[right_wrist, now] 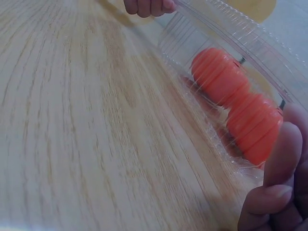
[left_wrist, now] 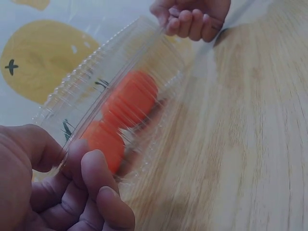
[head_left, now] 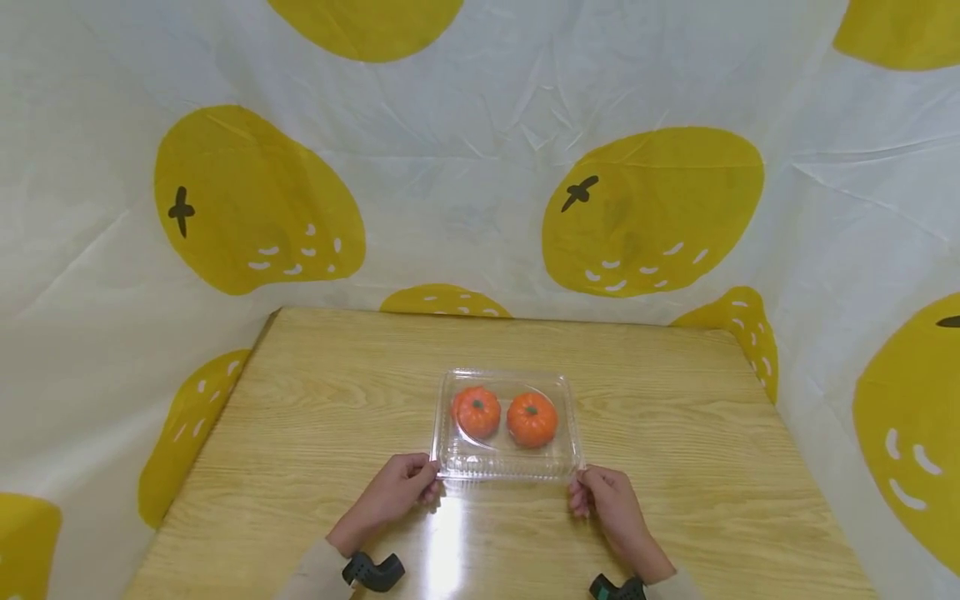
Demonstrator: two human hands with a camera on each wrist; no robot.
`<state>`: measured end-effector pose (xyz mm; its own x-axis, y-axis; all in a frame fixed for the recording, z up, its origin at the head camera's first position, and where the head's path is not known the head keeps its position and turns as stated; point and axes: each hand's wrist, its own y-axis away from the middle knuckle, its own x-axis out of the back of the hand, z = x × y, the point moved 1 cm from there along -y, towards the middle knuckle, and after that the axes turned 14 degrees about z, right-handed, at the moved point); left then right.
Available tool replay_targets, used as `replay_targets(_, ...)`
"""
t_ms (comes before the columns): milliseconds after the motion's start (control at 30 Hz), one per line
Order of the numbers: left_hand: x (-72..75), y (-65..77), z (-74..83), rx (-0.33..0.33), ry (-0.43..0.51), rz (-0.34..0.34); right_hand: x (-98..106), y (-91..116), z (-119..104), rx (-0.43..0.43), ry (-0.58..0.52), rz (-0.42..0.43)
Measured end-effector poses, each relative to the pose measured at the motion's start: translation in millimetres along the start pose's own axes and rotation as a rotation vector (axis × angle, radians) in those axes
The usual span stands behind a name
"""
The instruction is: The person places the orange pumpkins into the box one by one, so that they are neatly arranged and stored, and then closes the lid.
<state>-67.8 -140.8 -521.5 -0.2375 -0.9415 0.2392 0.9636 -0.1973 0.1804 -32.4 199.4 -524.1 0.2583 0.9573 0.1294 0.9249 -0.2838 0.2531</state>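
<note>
A clear plastic clamshell box (head_left: 504, 468) lies in the middle of the wooden table, its lid down over the base. Inside it sit two small orange pumpkins with green stems, a left pumpkin (head_left: 477, 413) and a right pumpkin (head_left: 532, 422), side by side. My left hand (head_left: 397, 490) pinches the rim at the near left corner between thumb and forefinger, the other fingers curled below. At the near right corner, my right hand (head_left: 611, 507) pinches the rim in the same way. The left wrist view shows both pumpkins (left_wrist: 131, 98) through the ribbed side wall.
The wooden table (head_left: 337, 375) reaches out on all sides of the box. A white cloth (head_left: 465, 217) with large yellow fruit prints hangs behind the table and along both sides. Dark bands (head_left: 373, 572) are worn on both wrists.
</note>
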Motion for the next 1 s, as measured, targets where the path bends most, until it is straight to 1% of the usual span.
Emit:
replay_targets(100,1.2,0.4,0.5,-0.001,-0.007,-0.005,-1.0,0.1,3.0,0.017,-0.017,-0.006)
replay_targets(233,4.3,1.2,0.4,0.004,-0.009,0.001,-1.3,-1.6,5.9,0.019,-0.01,-0.018)
replay_targets(333,7.3,1.0,0.0,0.02,0.01,-0.011,-1.7,-3.2,6.1,0.007,-0.004,-0.028)
replay_targets(400,9.1,0.3,-0.2,0.041,0.04,-0.03,-1.4,-3.7,5.1,-0.005,0.004,-0.044)
replay_targets(567,12.9,-2.9,0.0,0.071,0.084,-0.065,0.8,-5.1,0.4,-0.04,0.03,-0.098)
replay_targets(700,15.6,-5.3,0.5,0.086,0.088,-0.077,1.7,-7.3,-1.6,-0.066,0.034,-0.144)
replay_targets(833,17.3,-7.6,1.0,0.105,0.115,-0.1,3.5,-9.3,-3.3,-0.088,0.029,-0.18)
replay_targets(1000,20.4,-8.1,1.1,0.119,0.128,-0.119,7.4,-10.3,-7.6,-0.103,0.025,-0.256)
